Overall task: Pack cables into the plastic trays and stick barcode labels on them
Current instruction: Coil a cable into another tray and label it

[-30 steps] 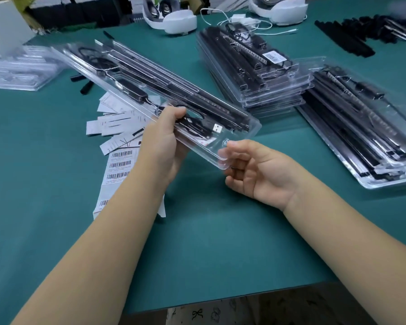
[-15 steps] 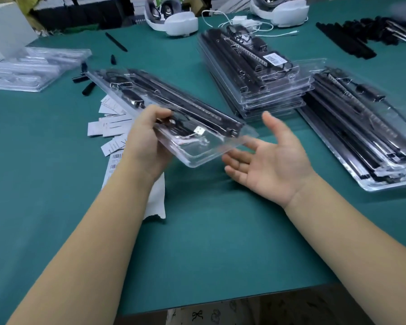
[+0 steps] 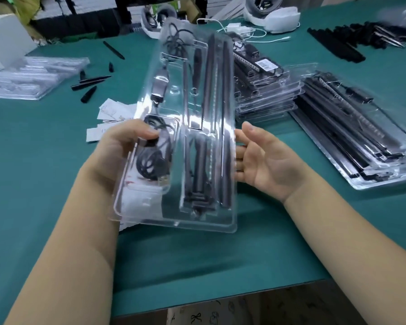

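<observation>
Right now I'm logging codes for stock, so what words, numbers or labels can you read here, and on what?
No text can be read.
Barcode label on the top tray of the stack: bars show, digits too small.
Paper labels on the table: print blurred.
Held tray: no label visible.
</observation>
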The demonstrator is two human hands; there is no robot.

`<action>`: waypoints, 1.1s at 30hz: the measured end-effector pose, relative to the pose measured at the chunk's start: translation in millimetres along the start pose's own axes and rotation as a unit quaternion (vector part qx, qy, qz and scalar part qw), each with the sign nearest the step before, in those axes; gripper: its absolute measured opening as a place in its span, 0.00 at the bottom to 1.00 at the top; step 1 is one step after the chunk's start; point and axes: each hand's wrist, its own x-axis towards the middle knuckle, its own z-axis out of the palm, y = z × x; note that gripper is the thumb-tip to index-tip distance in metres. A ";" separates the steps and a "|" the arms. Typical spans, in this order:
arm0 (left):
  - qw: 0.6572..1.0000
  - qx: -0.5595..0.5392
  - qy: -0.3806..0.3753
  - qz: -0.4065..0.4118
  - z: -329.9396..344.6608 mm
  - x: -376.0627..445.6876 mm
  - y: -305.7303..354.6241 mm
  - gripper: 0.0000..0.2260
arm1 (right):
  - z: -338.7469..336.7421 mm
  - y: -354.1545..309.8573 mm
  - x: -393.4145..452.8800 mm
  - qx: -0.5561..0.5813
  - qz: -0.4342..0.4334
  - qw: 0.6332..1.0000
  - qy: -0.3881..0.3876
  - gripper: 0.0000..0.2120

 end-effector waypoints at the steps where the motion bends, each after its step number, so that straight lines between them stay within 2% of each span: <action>1: 1.000 -0.006 -0.028 -0.006 6.2 -0.8 -1.6 0.20 | -0.5 -0.2 -0.1 0.012 -0.010 1.000 0.002 0.25; 5: 0.998 0.041 -0.048 -0.011 29.8 4.5 -8.9 0.24 | -1.4 -0.7 1.2 0.047 -0.054 0.995 0.076 0.26; 7: 0.995 0.072 -0.067 -0.009 31.1 8.6 -13.2 0.36 | -1.5 0.5 2.2 0.026 -0.083 0.988 0.129 0.21; 9: 0.992 0.094 -0.082 -0.024 29.1 12.8 -12.5 0.40 | -1.2 2.9 2.9 0.004 -0.091 0.984 0.156 0.18; 10: 0.987 0.113 -0.108 -0.025 26.7 14.1 -11.3 0.38 | -0.7 4.3 3.2 -0.001 -0.092 0.983 0.161 0.18; 12: 0.980 0.136 -0.143 0.000 22.2 13.8 -10.6 0.26 | -0.2 6.4 3.3 -0.011 -0.098 0.982 0.163 0.17; 13: 0.985 0.123 -0.122 0.009 20.3 15.2 -10.9 0.20 | -0.3 6.8 3.1 -0.014 -0.100 0.982 0.161 0.16; 15: 0.998 0.054 -0.017 0.005 17.3 20.1 -10.8 0.11 | 0.3 7.4 2.7 -0.019 -0.101 0.982 0.158 0.15; 17: 0.998 0.002 0.058 -0.001 19.4 22.8 -9.0 0.05 | 0.3 8.8 2.3 -0.041 -0.093 0.983 0.153 0.14; 19: 0.995 -0.005 0.100 -0.021 22.5 25.4 -8.7 0.06 | 1.6 10.1 2.0 -0.072 -0.082 0.983 0.149 0.14; 22: 0.987 0.042 0.151 -0.045 24.5 26.5 -11.0 0.06 | 4.1 13.3 2.3 -0.094 -0.064 0.984 0.136 0.15; 29: 0.988 0.096 0.106 -0.054 14.5 25.7 -12.5 0.09 | 3.0 13.1 2.9 -0.111 -0.044 0.985 0.124 0.27; 31: 0.991 0.073 0.099 -0.044 16.3 29.0 -13.9 0.08 | 0.9 13.3 3.3 -0.115 -0.039 0.985 0.125 0.28; 33: 0.993 0.048 0.099 -0.038 18.5 30.6 -14.7 0.13 | -0.4 13.7 3.9 -0.122 -0.033 0.984 0.129 0.30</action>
